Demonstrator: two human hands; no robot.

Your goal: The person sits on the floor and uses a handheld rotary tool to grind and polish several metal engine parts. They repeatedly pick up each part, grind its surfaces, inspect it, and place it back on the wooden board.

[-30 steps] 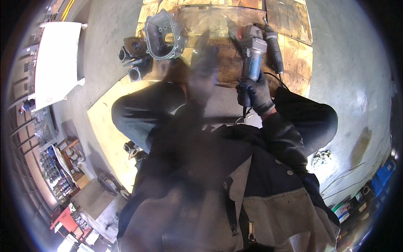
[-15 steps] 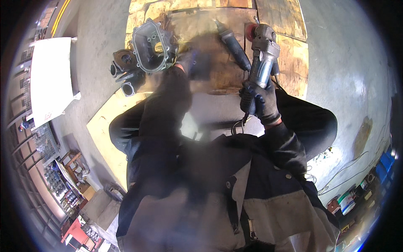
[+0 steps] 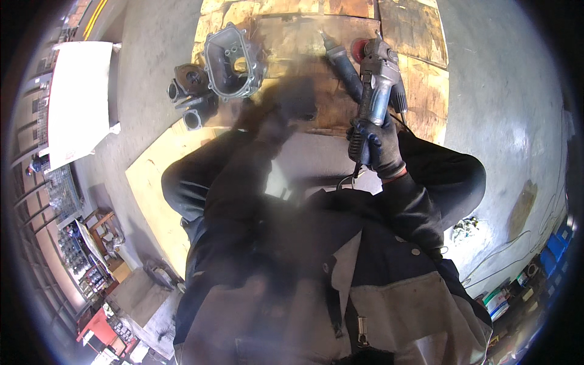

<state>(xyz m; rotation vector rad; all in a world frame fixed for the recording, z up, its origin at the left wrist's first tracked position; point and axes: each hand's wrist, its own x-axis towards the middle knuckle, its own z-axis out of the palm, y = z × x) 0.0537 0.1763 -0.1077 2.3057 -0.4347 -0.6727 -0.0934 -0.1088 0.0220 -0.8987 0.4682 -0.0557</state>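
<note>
Single view, head-worn fisheye (left of a side-by-side pair): looks steeply down over the person's own torso and knees to the floor (image 3: 499, 91). Near range; forearms enter from the lower edge. Straight edges bow toward the dark rim. Upright, unmirrored; lens partly smeared at centre.

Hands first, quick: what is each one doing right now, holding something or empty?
Left hand: too blurred to tell, near the grey metal casing.
Right hand: gloved, closed around the grinder.
</note>
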